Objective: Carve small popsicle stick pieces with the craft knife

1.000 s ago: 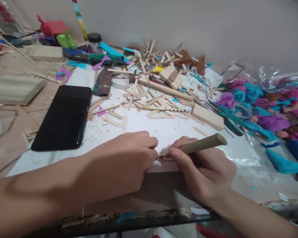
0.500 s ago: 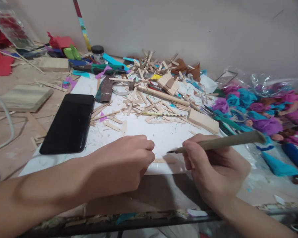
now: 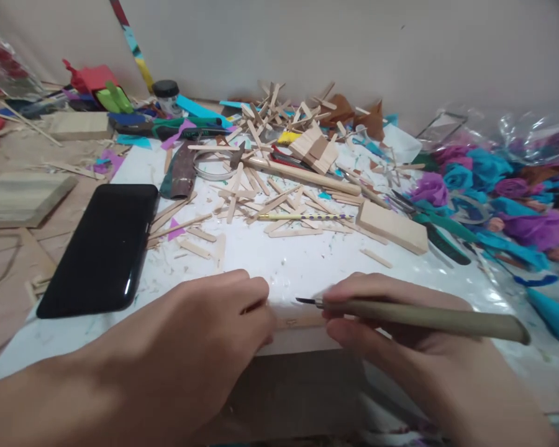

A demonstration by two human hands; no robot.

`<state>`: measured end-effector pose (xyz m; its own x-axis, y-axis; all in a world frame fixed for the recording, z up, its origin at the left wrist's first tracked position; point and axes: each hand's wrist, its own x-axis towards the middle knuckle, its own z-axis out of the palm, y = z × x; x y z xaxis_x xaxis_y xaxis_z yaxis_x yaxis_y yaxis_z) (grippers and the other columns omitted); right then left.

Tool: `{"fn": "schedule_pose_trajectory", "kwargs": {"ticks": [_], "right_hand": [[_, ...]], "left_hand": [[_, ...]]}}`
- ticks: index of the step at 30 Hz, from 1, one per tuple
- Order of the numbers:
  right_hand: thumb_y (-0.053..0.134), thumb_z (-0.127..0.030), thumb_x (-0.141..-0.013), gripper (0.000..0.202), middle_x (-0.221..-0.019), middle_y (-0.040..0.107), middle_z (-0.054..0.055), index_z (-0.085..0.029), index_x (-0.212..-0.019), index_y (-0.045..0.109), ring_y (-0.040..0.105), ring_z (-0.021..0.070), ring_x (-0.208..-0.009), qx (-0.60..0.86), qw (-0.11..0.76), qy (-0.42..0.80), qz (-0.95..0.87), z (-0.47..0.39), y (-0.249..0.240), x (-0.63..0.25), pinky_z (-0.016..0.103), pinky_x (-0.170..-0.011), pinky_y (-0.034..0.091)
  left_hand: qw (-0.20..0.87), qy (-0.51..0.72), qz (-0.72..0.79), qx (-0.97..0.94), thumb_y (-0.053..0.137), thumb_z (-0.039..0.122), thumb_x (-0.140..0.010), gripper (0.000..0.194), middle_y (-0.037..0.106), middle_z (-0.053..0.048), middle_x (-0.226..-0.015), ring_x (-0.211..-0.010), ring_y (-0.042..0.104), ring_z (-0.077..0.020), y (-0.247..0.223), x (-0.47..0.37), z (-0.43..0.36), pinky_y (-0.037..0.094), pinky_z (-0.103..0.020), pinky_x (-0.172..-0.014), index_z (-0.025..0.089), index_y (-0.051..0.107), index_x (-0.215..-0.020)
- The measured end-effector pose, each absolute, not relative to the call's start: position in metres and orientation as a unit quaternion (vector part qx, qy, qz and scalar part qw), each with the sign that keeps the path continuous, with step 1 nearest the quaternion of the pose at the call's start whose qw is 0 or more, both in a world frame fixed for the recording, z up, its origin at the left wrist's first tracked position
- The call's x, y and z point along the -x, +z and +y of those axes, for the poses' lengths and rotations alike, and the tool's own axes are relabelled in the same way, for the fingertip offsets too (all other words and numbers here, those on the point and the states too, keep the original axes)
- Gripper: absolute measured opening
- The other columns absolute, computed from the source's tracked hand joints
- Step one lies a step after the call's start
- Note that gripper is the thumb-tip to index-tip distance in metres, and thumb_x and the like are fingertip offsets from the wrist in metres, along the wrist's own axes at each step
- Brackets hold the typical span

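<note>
My left hand (image 3: 223, 329) is closed, its curled fingers on the left end of a flat wooden craft stick (image 3: 298, 321) that lies near the paper's front edge. The fingertips themselves are hidden. My right hand (image 3: 400, 347) grips a carving knife (image 3: 428, 318) with a long, dull green-brown handle. Its small dark blade points left, just above the stick and apart from my left hand. The right fingertips are at the stick's right end; whether they press on it I cannot tell. White paper (image 3: 279, 273) lies beneath.
A black phone (image 3: 100, 248) lies at left. Behind the hands are a wood block (image 3: 391, 226), a patterned pencil (image 3: 302, 216), a hammer (image 3: 302, 175) and a heap of craft sticks (image 3: 274, 115). Green-handled pliers (image 3: 447, 239) and coloured crepe paper flowers (image 3: 517, 186) sit at right.
The view has shifted slightly. My right hand has turned the knife flatter and brought its fingertips to the stick's right end. My left hand still holds the left end.
</note>
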<state>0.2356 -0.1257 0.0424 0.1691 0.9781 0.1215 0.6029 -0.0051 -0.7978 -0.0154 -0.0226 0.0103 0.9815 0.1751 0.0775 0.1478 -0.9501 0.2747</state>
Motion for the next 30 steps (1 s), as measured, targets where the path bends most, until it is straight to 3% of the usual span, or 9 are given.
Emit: {"fn": "schedule_pose_trajectory", "kwargs": {"ticks": [3,6,11,17,22,26,28,30], "right_hand": [[0.087,-0.034,-0.095,0.006,-0.08,0.085,-0.009,-0.036,-0.092,0.083,0.08,0.0143,-0.063,0.66,0.357,0.219,-0.624,-0.13,0.036,-0.238,0.016,-0.053,0.062],[0.081,-0.038,-0.101,0.008,-0.08,0.085,-0.009,-0.037,-0.093,0.079,0.079,0.0154,-0.062,0.651,0.334,0.205,-0.65,-0.133,0.031,-0.236,0.019,-0.051,0.062],[0.084,-0.038,-0.097,0.003,-0.087,0.087,0.0,-0.036,-0.1,0.084,0.084,0.0263,-0.073,0.659,0.348,0.198,-0.636,-0.137,0.021,-0.227,0.031,-0.051,0.066],[0.09,-0.046,-0.091,0.015,-0.082,0.083,0.004,-0.036,-0.102,0.087,0.085,0.0336,-0.085,0.649,0.369,0.171,-0.643,-0.143,0.011,-0.233,0.04,-0.06,0.072],[0.09,-0.043,-0.092,0.023,-0.097,0.087,0.005,-0.037,-0.113,0.087,0.086,0.0352,-0.096,0.63,0.343,0.158,-0.678,-0.16,0.004,-0.249,0.044,-0.074,0.076],[0.086,-0.033,-0.095,0.032,-0.119,0.087,0.004,-0.037,-0.127,0.085,0.084,0.0326,-0.105,0.633,0.304,0.127,-0.701,-0.164,0.003,-0.252,0.047,-0.1,0.072],[0.08,-0.03,-0.099,0.03,-0.12,0.087,0.003,-0.038,-0.129,0.082,0.084,0.0289,-0.102,0.622,0.287,0.138,-0.715,-0.155,0.007,-0.246,0.043,-0.099,0.072],[0.071,-0.026,-0.106,0.022,-0.11,0.087,0.0,-0.039,-0.123,0.078,0.084,0.0246,-0.092,0.602,0.281,0.19,-0.723,-0.143,0.013,-0.239,0.035,-0.08,0.072]], "left_hand": [[0.11,0.099,0.071,-0.986,0.068,0.011,-0.089,0.015,0.072,-0.002,-0.087,-0.082,0.06,-0.0248,0.016,0.02,-0.021,0.05,-0.04,-0.077,0.024,0.074,-0.087],[0.105,0.154,0.074,-0.98,0.052,0.01,-0.105,0.029,0.078,-0.001,-0.102,-0.092,0.066,-0.0224,0.011,0.021,-0.019,0.052,-0.038,-0.09,0.022,0.078,-0.107],[0.147,0.184,0.065,-0.97,0.039,0.016,-0.116,0.04,0.079,-0.004,-0.104,-0.089,0.065,-0.0231,0.0,0.017,-0.018,0.054,-0.04,-0.084,0.021,0.076,-0.101],[0.201,0.187,0.104,-0.956,0.045,0.009,-0.111,0.037,0.08,-0.004,-0.106,-0.09,0.066,-0.0243,-0.001,0.012,-0.021,0.052,-0.045,-0.075,0.021,0.074,-0.091],[0.26,0.184,0.127,-0.939,0.057,0.009,-0.106,0.022,0.079,0.0,-0.104,-0.091,0.067,-0.024,0.0,0.009,-0.025,0.056,-0.045,-0.081,0.02,0.076,-0.103],[0.294,0.201,0.167,-0.919,0.061,0.009,-0.104,0.02,0.079,0.003,-0.103,-0.09,0.068,-0.0229,-0.001,0.009,-0.027,0.056,-0.045,-0.078,0.022,0.076,-0.105],[0.295,0.192,0.166,-0.921,0.065,0.01,-0.102,0.016,0.078,0.003,-0.101,-0.089,0.068,-0.0239,-0.001,0.009,-0.028,0.055,-0.046,-0.075,0.022,0.076,-0.102],[0.276,0.188,0.15,-0.93,0.07,0.009,-0.099,0.013,0.077,0.001,-0.1,-0.088,0.065,-0.0242,0.0,0.009,-0.028,0.054,-0.045,-0.073,0.021,0.076,-0.096]]}}
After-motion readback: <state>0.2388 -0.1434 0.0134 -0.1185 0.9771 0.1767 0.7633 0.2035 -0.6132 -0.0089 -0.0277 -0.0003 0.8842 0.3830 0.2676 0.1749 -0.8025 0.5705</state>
